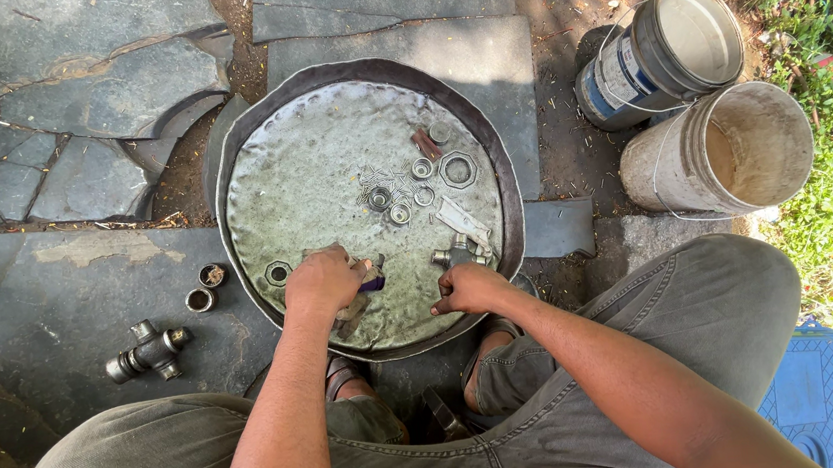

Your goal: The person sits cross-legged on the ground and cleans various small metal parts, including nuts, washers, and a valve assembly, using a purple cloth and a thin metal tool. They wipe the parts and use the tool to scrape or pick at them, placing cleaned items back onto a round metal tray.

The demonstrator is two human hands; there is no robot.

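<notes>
Seen from above: a round, shallow metal pan (331, 171) on stone paving, with small parts inside. Left hand (322, 279) closed around a crumpled rag (356, 287), grey with a bit of purple, pressed on the pan floor near the lower rim. Right hand (463, 287) curled into a loose fist just beside a cross-shaped metal joint (460, 253), touching or nearly touching it; cannot tell if the fingers really grip it.

Cross joint probably solid steel: heavy for its size, stiff, not fragile, maybe oily and so slippery. Best to take by two opposite arms or around the thick centre, not by the smooth round ends. Rag soft and light, easy to bunch in the palm.

Further up in the pan: several small ring-shaped bearing cups (399, 199), a big hexagonal nut (457, 169), a flat washer (278, 273) next to the left hand. Small and round, likely to roll or slip, better pinched by fingertips.

Outside the pan, on the paving at left: a second cross joint (149, 353) and two more cups (205, 289). At upper right, two buckets (695, 89) lying tilted.
</notes>
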